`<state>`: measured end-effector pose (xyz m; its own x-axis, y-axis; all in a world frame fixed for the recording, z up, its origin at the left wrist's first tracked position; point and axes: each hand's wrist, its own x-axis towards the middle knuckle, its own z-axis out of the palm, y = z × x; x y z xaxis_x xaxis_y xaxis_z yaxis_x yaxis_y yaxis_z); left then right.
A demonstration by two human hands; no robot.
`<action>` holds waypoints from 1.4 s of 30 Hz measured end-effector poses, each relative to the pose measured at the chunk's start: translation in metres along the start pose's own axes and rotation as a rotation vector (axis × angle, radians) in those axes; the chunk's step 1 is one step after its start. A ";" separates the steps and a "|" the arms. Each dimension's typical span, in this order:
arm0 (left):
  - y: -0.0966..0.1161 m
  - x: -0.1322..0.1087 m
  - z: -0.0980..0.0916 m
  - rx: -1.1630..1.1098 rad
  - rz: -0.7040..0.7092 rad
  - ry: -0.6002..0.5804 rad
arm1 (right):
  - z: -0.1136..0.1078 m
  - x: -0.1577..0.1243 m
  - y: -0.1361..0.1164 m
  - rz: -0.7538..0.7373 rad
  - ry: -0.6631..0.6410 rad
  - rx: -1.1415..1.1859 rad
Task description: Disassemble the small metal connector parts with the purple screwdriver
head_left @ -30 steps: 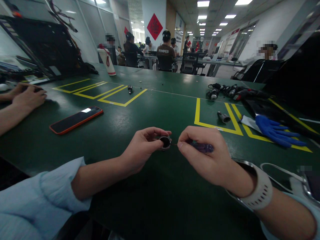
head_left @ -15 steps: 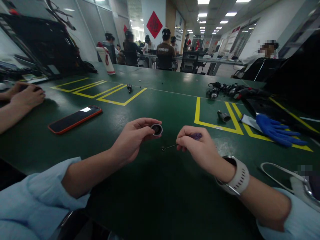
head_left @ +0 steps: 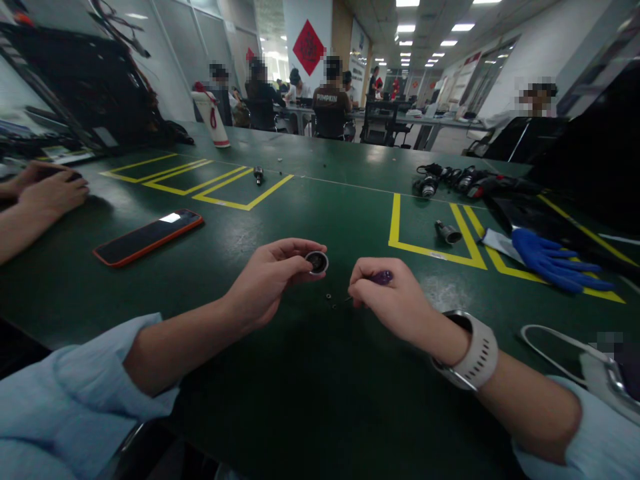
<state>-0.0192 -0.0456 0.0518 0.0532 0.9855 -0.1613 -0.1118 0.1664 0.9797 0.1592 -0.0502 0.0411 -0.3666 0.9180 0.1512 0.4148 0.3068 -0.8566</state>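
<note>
Pinched between the thumb and fingers of my left hand [head_left: 267, 280] is a round, dark, cup-like metal part [head_left: 317, 263], its open end turned towards me. My right hand [head_left: 385, 290] is closed around a screwdriver [head_left: 383, 277] with a purple handle; its thin shaft is mostly hidden by the fingers and points down-left. On the green table between the hands lie a tiny nut-like ring [head_left: 329, 296] and another tiny piece [head_left: 335, 307], both too small to name surely. The screwdriver's tip is close to them on the right.
A phone with an orange case [head_left: 150, 238] lies to the left, near another person's hands [head_left: 50, 193]. Yellow tape frames hold a small dark part [head_left: 259, 176] and a metal fitting [head_left: 447, 233]. A blue glove [head_left: 555, 260], cables with tools [head_left: 440, 180] and a white tumbler [head_left: 213, 119] also stand about.
My right hand has tipped the screwdriver steeper and drawn its tip right, away from the tiny pieces, which now lie apart. The left hand has shifted slightly right with the round part.
</note>
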 end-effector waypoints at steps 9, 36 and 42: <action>0.001 -0.001 0.003 -0.008 -0.029 0.003 | 0.006 0.005 0.007 0.210 0.015 0.474; -0.006 -0.002 0.002 0.080 0.062 -0.033 | 0.008 -0.016 -0.009 -0.822 0.142 -0.479; -0.008 -0.002 0.001 0.102 0.094 -0.036 | 0.009 -0.018 -0.013 -0.854 0.131 -0.555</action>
<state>-0.0171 -0.0491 0.0441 0.0830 0.9944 -0.0658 -0.0169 0.0674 0.9976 0.1533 -0.0732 0.0449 -0.6400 0.3489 0.6846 0.3968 0.9131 -0.0944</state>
